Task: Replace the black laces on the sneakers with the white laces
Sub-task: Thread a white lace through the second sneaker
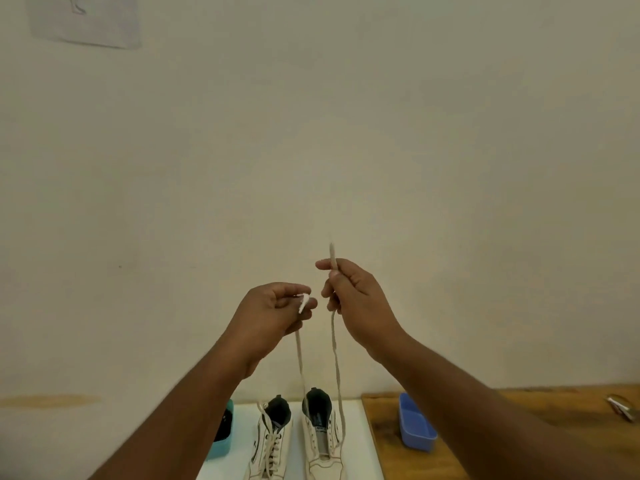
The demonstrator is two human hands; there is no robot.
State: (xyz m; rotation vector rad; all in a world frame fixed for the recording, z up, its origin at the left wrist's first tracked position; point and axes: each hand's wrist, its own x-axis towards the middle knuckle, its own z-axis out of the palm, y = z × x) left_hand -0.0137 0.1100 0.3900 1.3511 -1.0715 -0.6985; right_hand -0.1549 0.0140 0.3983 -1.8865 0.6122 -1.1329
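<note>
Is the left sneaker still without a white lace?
No, the left sneaker is already laced in white, while both hands hold up the ends of the white lace from the right sneaker.

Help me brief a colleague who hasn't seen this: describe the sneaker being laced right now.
On the white mat beside the wooden table stand two white sneakers. It is the right-hand sneaker. Unlike the fully laced left sneaker, its tongue lies bare and two white lace ends rise to the raised hands.
</note>
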